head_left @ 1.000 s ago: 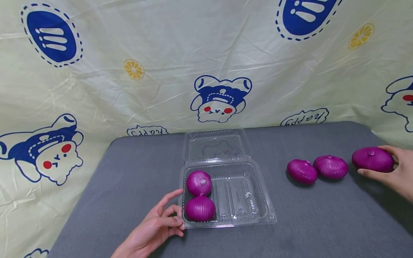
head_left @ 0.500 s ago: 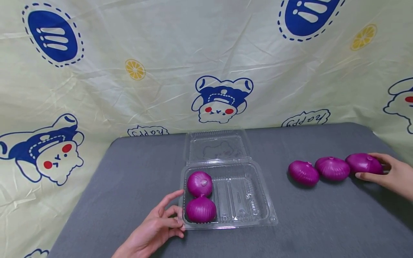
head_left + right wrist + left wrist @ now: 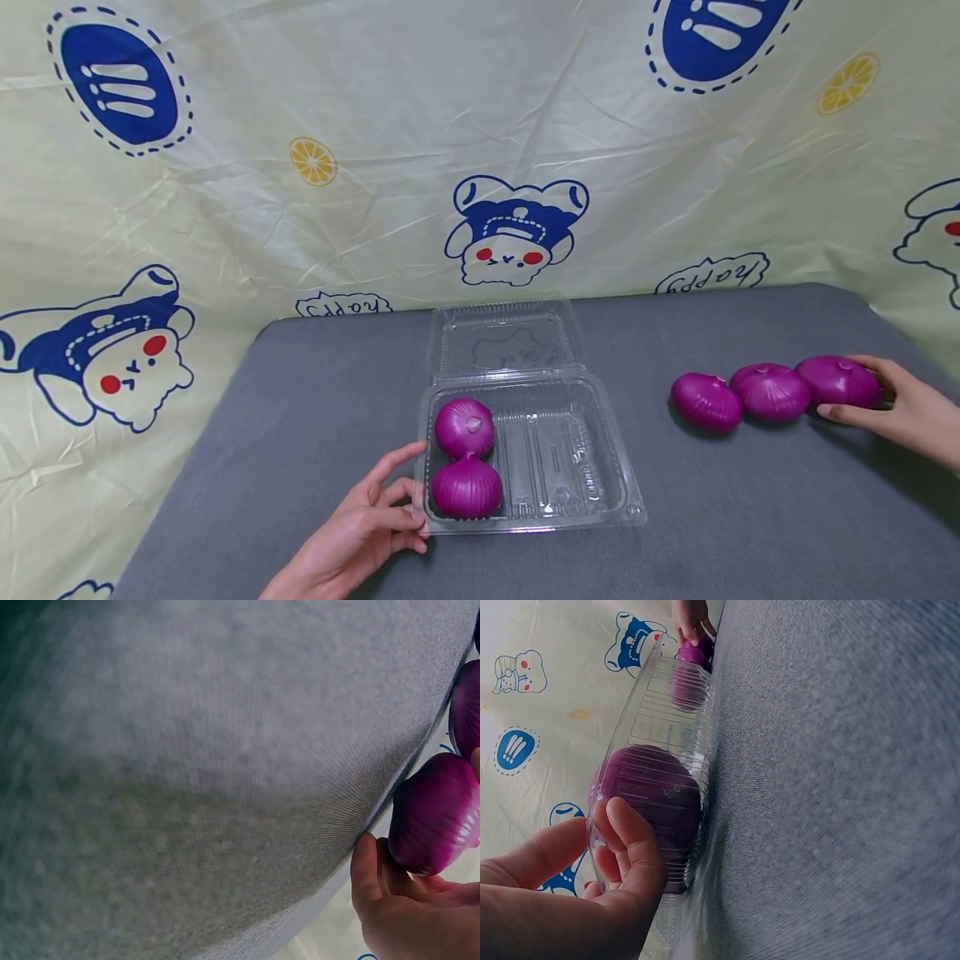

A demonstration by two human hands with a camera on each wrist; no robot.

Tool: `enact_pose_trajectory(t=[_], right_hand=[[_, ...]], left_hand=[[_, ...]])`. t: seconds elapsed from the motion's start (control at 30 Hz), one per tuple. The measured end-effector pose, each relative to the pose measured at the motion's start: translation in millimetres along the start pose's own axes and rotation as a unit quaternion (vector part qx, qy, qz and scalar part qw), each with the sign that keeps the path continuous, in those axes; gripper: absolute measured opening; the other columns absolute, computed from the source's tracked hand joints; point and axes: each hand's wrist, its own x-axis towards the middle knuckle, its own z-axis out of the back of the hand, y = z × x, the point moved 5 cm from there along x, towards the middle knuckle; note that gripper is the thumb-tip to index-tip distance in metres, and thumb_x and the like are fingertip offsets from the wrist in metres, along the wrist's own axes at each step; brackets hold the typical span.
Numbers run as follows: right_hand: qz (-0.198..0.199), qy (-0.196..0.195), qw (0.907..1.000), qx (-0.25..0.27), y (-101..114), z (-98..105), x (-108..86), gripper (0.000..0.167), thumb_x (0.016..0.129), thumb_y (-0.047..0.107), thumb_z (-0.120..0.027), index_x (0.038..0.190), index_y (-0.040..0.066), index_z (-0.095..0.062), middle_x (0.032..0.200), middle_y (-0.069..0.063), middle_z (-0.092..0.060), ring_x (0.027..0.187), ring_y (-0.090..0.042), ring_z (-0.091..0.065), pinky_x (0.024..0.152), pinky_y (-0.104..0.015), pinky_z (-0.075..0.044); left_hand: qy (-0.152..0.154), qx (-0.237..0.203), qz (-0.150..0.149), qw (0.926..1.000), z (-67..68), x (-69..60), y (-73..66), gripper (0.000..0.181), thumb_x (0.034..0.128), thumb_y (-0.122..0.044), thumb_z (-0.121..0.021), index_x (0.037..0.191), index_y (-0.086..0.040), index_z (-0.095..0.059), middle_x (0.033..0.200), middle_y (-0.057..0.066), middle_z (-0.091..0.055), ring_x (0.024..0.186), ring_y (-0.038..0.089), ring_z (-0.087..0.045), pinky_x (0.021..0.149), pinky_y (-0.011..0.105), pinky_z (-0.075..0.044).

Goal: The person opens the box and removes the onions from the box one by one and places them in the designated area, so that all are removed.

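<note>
A clear plastic clamshell box [image 3: 558, 450] lies with its lid folded back. Along its left side sit two red onions, one [image 3: 463, 427] behind the other [image 3: 467, 487]. My left hand [image 3: 367, 525] pinches the box's left rim between thumb and fingers, as the left wrist view also shows. At the right, my right hand [image 3: 907, 408] grips a red onion [image 3: 836, 382] from its right side, thumb in front and fingers behind. This onion [image 3: 435, 814] stands at the end of a row, against a middle onion [image 3: 771, 392], with a third onion [image 3: 707, 402] to the left.
A grey cloth [image 3: 300, 433] covers the table. The box's open lid [image 3: 506, 340] lies toward the back edge. Behind the table hangs a pale printed curtain [image 3: 375, 225] with cartoon figures.
My right hand has drawn its onion leftward until it meets the middle onion. The left hand and the box have stayed in place.
</note>
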Motion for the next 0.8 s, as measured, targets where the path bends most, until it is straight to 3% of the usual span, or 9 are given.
enact_pose_trajectory(t=[0.1,0.13,0.23,0.33,0.57,0.63,0.67,0.73,0.8], right_hand=[[0.002,0.006,1.0,0.002,-1.8,-1.4,0.9,0.095,0.086,0.033,-0.075,0.14,-0.021,-0.019,0.122,-0.044,-0.033,0.102,-0.057,-0.042,0.054,-0.014,-0.033],[0.0,0.008,1.0,0.0,-2.4,-1.7,1.2,0.097,0.086,0.034,-0.075,0.141,-0.022,-0.017,0.124,-0.046,-0.031,0.104,-0.059,-0.04,0.058,-0.018,-0.04],[-0.008,0.012,0.9999,0.001,-3.8,-2.6,1.0,0.102,0.088,0.035,-0.073,0.144,-0.021,-0.009,0.128,-0.048,-0.025,0.109,-0.063,-0.034,0.077,-0.045,-0.049],[-0.023,0.012,0.9997,0.002,-4.0,-3.1,-0.9,0.101,0.09,0.038,-0.069,0.145,-0.02,-0.006,0.13,-0.049,-0.022,0.112,-0.064,-0.03,0.083,-0.073,-0.034],[-0.033,-0.029,0.999,0.005,0.1,0.0,-7.7,0.093,0.093,0.035,-0.067,0.145,-0.019,-0.012,0.133,-0.049,-0.025,0.111,-0.063,-0.033,0.084,-0.073,-0.034],[-0.01,-0.071,0.9972,0.019,2.3,1.7,-10.3,0.086,0.092,0.029,-0.069,0.146,-0.016,-0.019,0.137,-0.045,-0.029,0.117,-0.052,-0.039,0.091,-0.052,-0.045],[0.004,-0.09,0.9957,0.022,5.6,2.9,-12.3,0.082,0.092,0.025,-0.069,0.146,-0.015,-0.023,0.138,-0.044,-0.031,0.12,-0.05,-0.038,0.097,-0.039,-0.044],[0.035,-0.126,0.9911,0.025,16.3,5.4,-16.4,0.072,0.092,0.019,-0.069,0.144,-0.013,-0.031,0.139,-0.041,-0.036,0.125,-0.047,-0.037,0.106,-0.033,-0.035],[0.073,-0.162,0.9838,0.022,29.0,9.0,-21.3,0.061,0.091,0.013,-0.068,0.14,-0.011,-0.04,0.136,-0.036,-0.042,0.13,-0.028,-0.038,0.099,-0.011,-0.024]], left_hand=[[0.0,-0.002,0.001,1.0,0.0,-0.2,0.1,0.081,0.0873,0.008,-0.058,0.155,-0.013,-0.018,0.092,0.006,-0.051,0.081,0.023,-0.06,0.077,0.037,-0.052],[0.0,-0.002,0.002,1.0,-0.1,-0.3,0.1,0.081,0.0873,0.009,-0.058,0.155,-0.013,-0.018,0.092,0.006,-0.051,0.081,0.023,-0.06,0.077,0.037,-0.052],[-0.002,-0.004,0.003,1.0,-0.1,-0.5,0.1,0.081,0.0873,0.009,-0.058,0.155,-0.013,-0.019,0.093,0.007,-0.051,0.081,0.023,-0.06,0.077,0.037,-0.052],[-0.004,-0.005,0.003,1.0,-0.1,-0.8,0.0,0.081,0.0873,0.009,-0.058,0.154,-0.013,-0.019,0.093,0.007,-0.052,0.081,0.023,-0.06,0.076,0.037,-0.052],[-0.003,-0.001,0.001,1.0,-0.6,-1.1,0.0,0.08,0.0874,0.008,-0.058,0.154,-0.014,-0.02,0.092,0.007,-0.051,0.081,0.023,-0.059,0.077,0.038,-0.052],[-0.002,-0.001,0.001,1.0,-0.6,-1.3,0.2,0.08,0.0874,0.008,-0.058,0.154,-0.014,-0.02,0.092,0.006,-0.051,0.081,0.023,-0.059,0.077,0.038,-0.052],[-0.002,-0.001,0.001,1.0,-0.5,-1.4,0.2,0.08,0.0873,0.008,-0.058,0.154,-0.014,-0.02,0.092,0.007,-0.051,0.081,0.023,-0.059,0.077,0.038,-0.052],[-0.001,0.0,-0.001,1.0,-0.5,-1.5,0.2,0.08,0.0873,0.009,-0.058,0.154,-0.014,-0.02,0.092,0.006,-0.051,0.081,0.023,-0.059,0.077,0.038,-0.052],[0.001,0.001,-0.003,1.0,-0.4,-1.6,0.1,0.08,0.0873,0.009,-0.058,0.154,-0.014,-0.02,0.092,0.006,-0.051,0.081,0.023,-0.059,0.077,0.038,-0.052]])
